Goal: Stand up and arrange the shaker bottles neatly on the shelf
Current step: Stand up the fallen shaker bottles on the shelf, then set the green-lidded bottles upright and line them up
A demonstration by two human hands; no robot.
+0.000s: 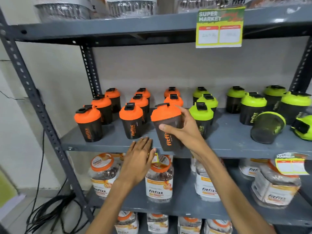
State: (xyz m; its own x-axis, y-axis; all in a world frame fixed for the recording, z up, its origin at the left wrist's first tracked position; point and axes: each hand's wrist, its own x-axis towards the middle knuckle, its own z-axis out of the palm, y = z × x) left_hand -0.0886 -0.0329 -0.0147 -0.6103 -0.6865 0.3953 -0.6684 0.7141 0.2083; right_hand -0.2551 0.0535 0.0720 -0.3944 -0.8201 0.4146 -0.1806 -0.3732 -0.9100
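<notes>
Head view: the right hand (184, 130) wraps an orange-lidded shaker bottle (168, 127), dark smooth plastic, tilted at the grey metal shelf's (108, 146) front edge. The left hand (138, 159) lies open and flat just beside it, holding nothing (fingertips on the shelf lip). One green-lidded bottle (267, 126) lies toppled.

Nine orange-lidded shaker bottles (131, 120) are being shown on the grey shelf (108, 142), one of them tilted at its front edge. Nine green-lidded shaker bottles (201, 118) are being shown there too, seven upright and two lying down.
</notes>
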